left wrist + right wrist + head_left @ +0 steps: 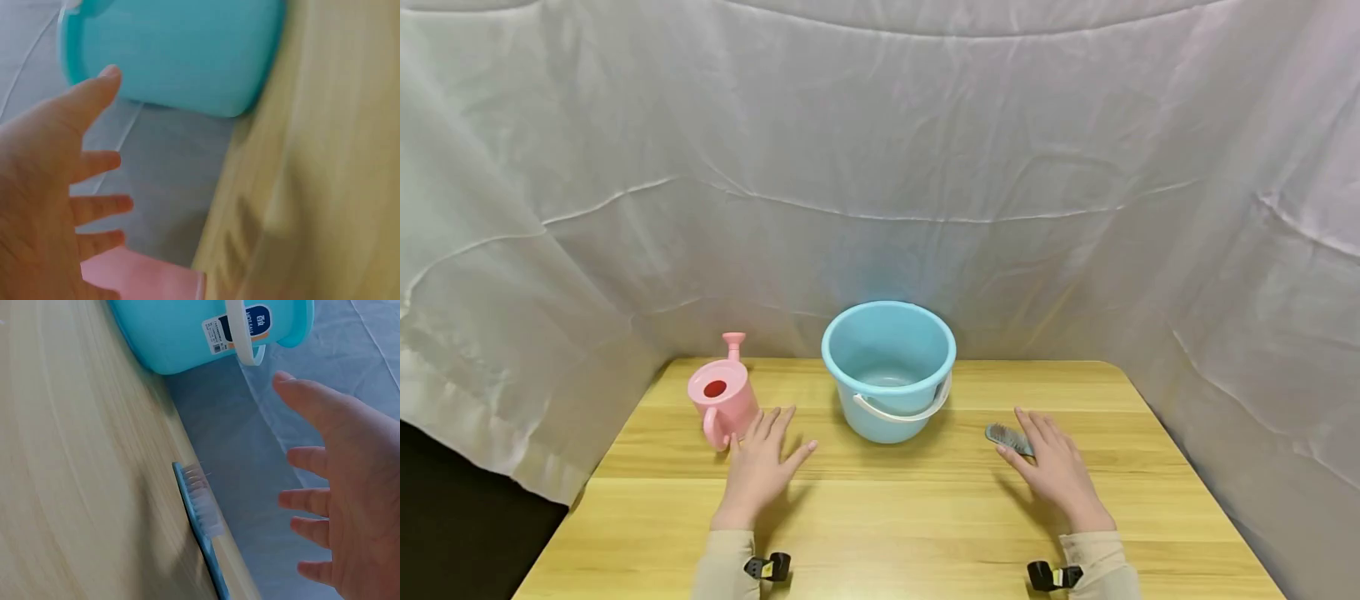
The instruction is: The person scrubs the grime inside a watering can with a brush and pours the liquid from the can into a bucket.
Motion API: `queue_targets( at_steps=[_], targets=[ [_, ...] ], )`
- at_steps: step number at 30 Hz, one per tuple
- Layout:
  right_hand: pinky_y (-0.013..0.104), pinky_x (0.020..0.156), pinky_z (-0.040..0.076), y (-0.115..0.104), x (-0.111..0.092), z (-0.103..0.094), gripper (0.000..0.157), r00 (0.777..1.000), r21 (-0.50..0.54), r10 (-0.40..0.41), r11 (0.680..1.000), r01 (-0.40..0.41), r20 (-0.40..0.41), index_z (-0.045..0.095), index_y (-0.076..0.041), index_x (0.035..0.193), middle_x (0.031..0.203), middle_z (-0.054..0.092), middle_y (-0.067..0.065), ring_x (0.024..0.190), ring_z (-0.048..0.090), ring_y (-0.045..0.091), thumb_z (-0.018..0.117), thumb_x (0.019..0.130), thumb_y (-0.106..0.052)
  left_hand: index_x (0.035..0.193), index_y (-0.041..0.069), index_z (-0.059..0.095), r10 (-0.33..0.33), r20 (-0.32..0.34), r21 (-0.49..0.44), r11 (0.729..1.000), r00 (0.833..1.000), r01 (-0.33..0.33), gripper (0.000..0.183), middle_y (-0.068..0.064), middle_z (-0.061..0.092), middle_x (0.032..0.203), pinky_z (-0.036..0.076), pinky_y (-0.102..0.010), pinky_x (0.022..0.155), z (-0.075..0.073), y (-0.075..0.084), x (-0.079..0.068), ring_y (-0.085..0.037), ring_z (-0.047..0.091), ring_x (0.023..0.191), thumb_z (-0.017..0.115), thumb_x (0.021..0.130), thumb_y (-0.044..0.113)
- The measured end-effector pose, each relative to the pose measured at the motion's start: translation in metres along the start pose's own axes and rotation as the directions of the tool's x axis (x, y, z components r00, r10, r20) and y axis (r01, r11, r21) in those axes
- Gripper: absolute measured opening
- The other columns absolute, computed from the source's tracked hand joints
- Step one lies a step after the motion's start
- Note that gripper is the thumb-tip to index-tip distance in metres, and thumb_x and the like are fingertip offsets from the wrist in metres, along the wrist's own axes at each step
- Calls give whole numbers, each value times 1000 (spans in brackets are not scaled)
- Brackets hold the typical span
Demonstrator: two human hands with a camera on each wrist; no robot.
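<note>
My left hand [760,469] is spread above the table, its fingertips close by a pink watering can [735,406] with a handle turned toward me. Over on the right, my right hand [1057,471] hovers with fingers spread and holds nothing. Below it lies a blue-grey brush [1009,438], partly covered by the hand in the head view; the right wrist view shows its pale bristles [203,506] pointing up. Between the hands, farther back, stands a light blue bucket [887,414] with its white handle [904,417] hanging down at the front.
A wooden table [895,521] carries everything. Grey-white cloth [880,167] hangs behind it and along both sides. A labelled sticker [237,328] shows on the bucket's side in the right wrist view.
</note>
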State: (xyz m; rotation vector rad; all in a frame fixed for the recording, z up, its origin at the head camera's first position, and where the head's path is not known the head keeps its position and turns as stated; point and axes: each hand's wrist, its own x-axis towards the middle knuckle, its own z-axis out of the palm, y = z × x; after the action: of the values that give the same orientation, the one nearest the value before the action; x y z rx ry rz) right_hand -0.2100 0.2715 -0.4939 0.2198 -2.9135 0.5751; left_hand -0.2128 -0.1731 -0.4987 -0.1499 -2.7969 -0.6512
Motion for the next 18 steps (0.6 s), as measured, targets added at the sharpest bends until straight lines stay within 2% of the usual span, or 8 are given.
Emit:
queue_targets(
  at_steps=[4,7,10,13,16,18],
  targets=[
    [67,112,27,-2,0,-1,72,999,18,-22,1000,23,-35,37,-8,149,150,39,23,139,33,46,50,96,-55,140,16,52,39,-131,-77,996,991,-49,64,-13,53,142,31,-70,109,-12,-6,-1,-38,45,134,59,91,56],
    [67,109,33,-4,0,-2,70,999,33,-29,999,30,-37,40,-8,147,147,44,24,135,39,47,50,96,-55,133,12,59,71,-256,-113,988,964,-103,54,-13,61,133,36,-62,109,-18,-14,-2,-36,53,124,67,89,44],
    [67,106,37,-6,1,-1,70,999,54,-35,998,37,-25,41,-8,147,145,46,24,133,42,47,50,96,-55,124,8,64,77,-385,-140,980,920,-141,46,-15,66,122,40,-56,107,-23,-22,-2,-36,58,115,74,85,29],
    [66,106,38,-9,2,3,69,998,89,-57,994,57,-5,42,-7,146,144,47,25,132,43,47,52,96,-54,119,5,66,52,-496,-169,973,867,-155,40,-18,66,117,42,-54,102,-26,-31,-2,-39,58,110,76,83,19],
    [65,106,39,-12,3,7,67,996,125,-90,988,88,7,43,-7,145,143,49,23,131,45,46,54,96,-51,116,2,67,15,-583,-196,968,812,-159,37,-22,63,118,42,-53,94,-28,-38,-3,-42,53,108,75,82,12],
    [64,106,40,-15,3,10,66,994,140,-110,984,107,9,44,-6,145,143,50,22,131,46,45,55,96,-49,115,-1,66,-21,-622,-217,965,783,-147,36,-24,60,120,41,-54,92,-30,-42,-4,-44,50,108,75,81,10]
  ],
)
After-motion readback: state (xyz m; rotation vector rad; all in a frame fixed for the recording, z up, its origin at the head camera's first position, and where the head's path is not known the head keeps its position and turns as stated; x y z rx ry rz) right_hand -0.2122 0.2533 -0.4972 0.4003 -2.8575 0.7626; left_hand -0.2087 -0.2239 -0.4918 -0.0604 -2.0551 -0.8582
